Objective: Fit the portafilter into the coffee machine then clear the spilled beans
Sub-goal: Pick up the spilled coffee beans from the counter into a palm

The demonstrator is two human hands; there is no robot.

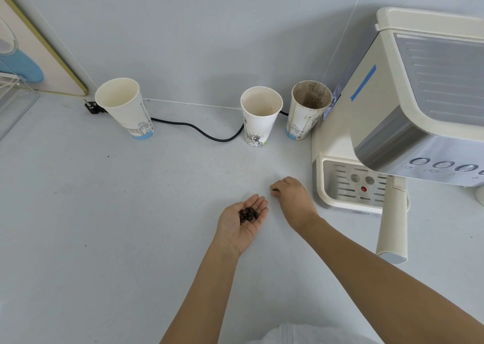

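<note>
My left hand lies palm up on the white counter, cupping a small pile of dark coffee beans. Just to its right, my right hand rests palm down with the fingertips pinched on one dark bean at the counter surface. The cream coffee machine stands at the right. The portafilter's cream handle sticks out toward me from under the machine's head, above the drip tray.
Three paper cups stand along the back wall: one at the left, one in the middle, and a coffee-stained one beside the machine. A black power cable runs behind them. A wire rack sits at far left.
</note>
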